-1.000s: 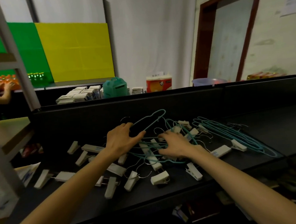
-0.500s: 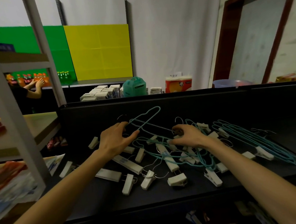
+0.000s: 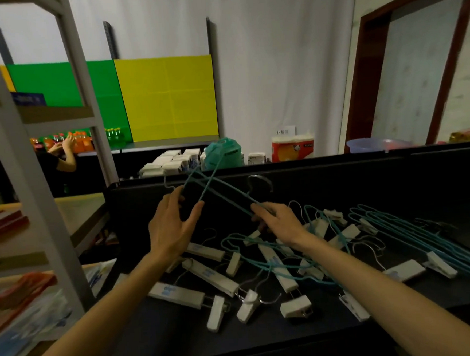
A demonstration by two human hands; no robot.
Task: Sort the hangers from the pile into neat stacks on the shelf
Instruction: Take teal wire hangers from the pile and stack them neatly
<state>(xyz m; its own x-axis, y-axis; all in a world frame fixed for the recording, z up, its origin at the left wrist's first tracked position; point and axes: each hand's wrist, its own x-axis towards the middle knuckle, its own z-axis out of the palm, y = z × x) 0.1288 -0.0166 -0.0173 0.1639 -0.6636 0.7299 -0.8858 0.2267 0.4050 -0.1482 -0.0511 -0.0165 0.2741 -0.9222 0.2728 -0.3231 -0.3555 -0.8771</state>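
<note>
My left hand (image 3: 173, 226) and my right hand (image 3: 281, 222) hold up thin teal wire hangers (image 3: 228, 191) between them, above the black shelf (image 3: 161, 330). The left thumb and fingers pinch the wire at its upper left end. The right hand grips the lower right end, near a metal hook. Below lies a tangled pile of white clip hangers (image 3: 210, 277) mixed with teal wire ones (image 3: 264, 262). A flatter bunch of teal hangers (image 3: 416, 234) lies on the shelf to the right.
The shelf's black back wall (image 3: 339, 181) rises behind the pile. A grey metal rack (image 3: 36, 219) with packaged goods stands close on the left. Another person (image 3: 57, 159) reaches for bottles at the far left. Boxes and a toilet paper pack sit beyond the wall.
Both hands have lifted the teal hangers up out of the pile. The right hand moved from the heap to the hangers' right end. My view shifted left.
</note>
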